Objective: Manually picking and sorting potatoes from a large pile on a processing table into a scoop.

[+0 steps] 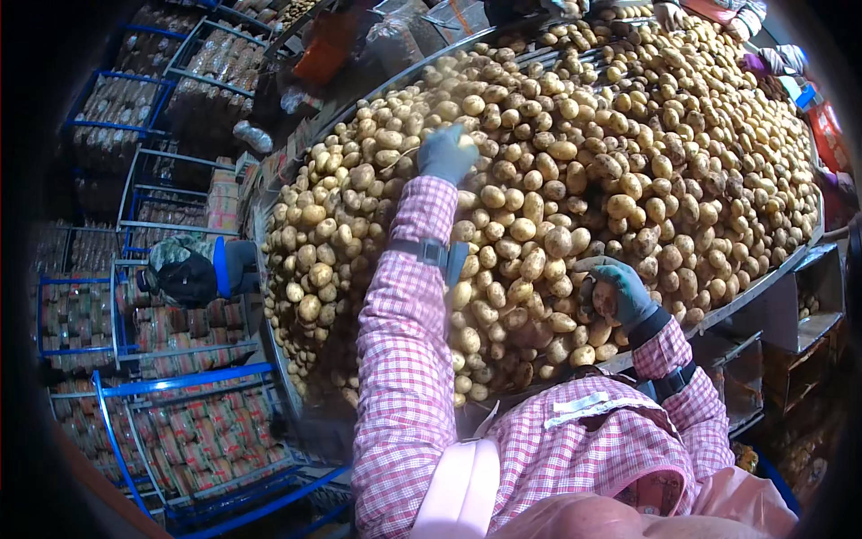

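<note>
A broad heap of potatoes [532,226] covers the large metal-rimmed table before me. My left hand [447,156], in a grey glove, reaches over the far left part of the heap. It is slightly blurred, with its fingers curled around a pale potato [465,141]. Closer to my body, above the near edge, my right hand [623,294] wears a similar glove with a dark cuff. Between its thumb and fingers is a brownish potato [605,298]. Loose potatoes lie all around both hands, some clean and yellow, others soiled.
The metal table rim [747,296] curves along the near right side, beside open box-like bins [818,296]. At left, a person in a camouflage jacket [182,269] stands among blue-framed racks [188,381] of packed goods. Other people's hands [669,15] work at the far right.
</note>
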Tool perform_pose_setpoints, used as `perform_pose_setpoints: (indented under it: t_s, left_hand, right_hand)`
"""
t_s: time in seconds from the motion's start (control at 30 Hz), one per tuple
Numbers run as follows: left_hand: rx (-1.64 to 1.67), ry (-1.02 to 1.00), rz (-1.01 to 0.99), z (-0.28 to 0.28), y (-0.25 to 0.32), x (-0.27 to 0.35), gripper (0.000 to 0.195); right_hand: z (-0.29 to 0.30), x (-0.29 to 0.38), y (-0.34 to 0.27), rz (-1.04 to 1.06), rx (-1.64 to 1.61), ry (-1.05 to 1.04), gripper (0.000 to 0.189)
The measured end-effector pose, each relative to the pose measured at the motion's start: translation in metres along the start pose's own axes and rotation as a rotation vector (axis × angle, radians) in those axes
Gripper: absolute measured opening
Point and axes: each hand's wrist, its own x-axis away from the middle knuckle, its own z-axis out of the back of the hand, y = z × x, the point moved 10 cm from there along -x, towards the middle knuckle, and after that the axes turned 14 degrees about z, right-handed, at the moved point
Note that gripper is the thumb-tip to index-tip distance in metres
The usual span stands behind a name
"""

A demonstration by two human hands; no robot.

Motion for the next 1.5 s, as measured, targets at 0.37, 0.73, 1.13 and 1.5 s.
perform_pose_setpoints:
  t_s: [0.37,0.73,1.13,1.5]
  left_hand:
    - [-0.104,-0.236,0.103,-0.043,-0.006,-0.079,0.051]
    - [0.901,-0.354,-0.439,-0.021,0.015,0.036,0.024]
    - [1.262,-1.102,0.008,-0.086,0.138,0.243,0.045]
    - [1.482,-1.164,0.164,-0.147,0.243,0.325,0.05]
  right_hand:
    - [-0.004,0.015,-0.002,-0.123,-0.154,0.029,0.026]
    - [-0.025,-0.002,-0.017,0.096,-0.076,-0.111,0.022]
    - [0.044,0.022,-0.006,-0.079,-0.557,0.011,0.036]
    - [0.165,0.105,0.029,0.007,-0.815,0.307,0.042]
